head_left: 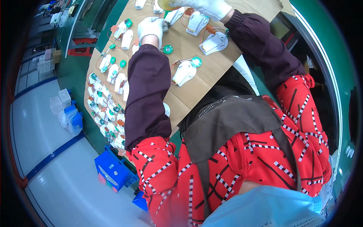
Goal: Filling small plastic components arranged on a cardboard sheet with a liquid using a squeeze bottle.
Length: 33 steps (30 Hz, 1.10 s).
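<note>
My left hand point(151, 29), in a white knit glove, has its fingers curled together beside a white plastic housing point(174, 16) with a green part. What its fingertips pinch, if anything, is hidden. My right hand point(211, 8), also gloved, is closed round a rounded yellowish object point(168, 4), cut off by the top edge, its kind not shown. Below the right wrist lie two more white housings with orange pieces and thin wires. Nearer me sits a separate white housing point(184, 74) wired to a round green-rimmed disc point(196, 62). A loose-looking green disc point(168, 49) is beside my left wrist.
Brown cardboard point(193, 96) covers the green table. Many similar wired housings point(104, 109) crowd its left side. Beyond the left edge stand a blue plastic bin point(111, 170) and white baskets point(64, 98). A dark recess with a pale metal rail point(317, 49) runs along the right.
</note>
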Tool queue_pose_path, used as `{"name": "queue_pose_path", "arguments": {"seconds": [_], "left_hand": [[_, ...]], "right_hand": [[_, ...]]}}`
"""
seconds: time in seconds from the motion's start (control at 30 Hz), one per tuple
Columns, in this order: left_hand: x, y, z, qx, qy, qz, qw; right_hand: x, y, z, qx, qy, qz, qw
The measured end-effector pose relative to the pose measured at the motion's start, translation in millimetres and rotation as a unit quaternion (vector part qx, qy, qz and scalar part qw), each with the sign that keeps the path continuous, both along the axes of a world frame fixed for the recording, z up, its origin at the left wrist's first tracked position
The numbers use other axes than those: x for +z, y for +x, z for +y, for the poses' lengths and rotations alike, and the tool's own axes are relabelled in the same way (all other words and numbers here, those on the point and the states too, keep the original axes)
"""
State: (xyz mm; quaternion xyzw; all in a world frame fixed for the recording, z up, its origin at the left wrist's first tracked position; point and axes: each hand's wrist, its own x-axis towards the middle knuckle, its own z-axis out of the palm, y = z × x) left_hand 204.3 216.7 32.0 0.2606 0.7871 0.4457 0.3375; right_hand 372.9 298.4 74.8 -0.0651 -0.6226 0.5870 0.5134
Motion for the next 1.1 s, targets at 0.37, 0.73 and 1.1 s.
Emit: {"name": "queue_pose_path", "arguments": {"seconds": [0.37,0.73,1.1], "left_hand": [[-4,7,-1,0.04,0.045,-0.04,0.997],[-3,0,-4,0.003,-0.002,-0.021,1.0],[-3,-5,-5,0.008,0.001,-0.035,0.999]], "right_hand": [[-9,2,0,-0.177,0.201,-0.118,0.956],[-8,13,-3,-0.016,0.06,-0.112,0.992],[-10,12,-5,0.024,0.017,-0.118,0.993]]}}
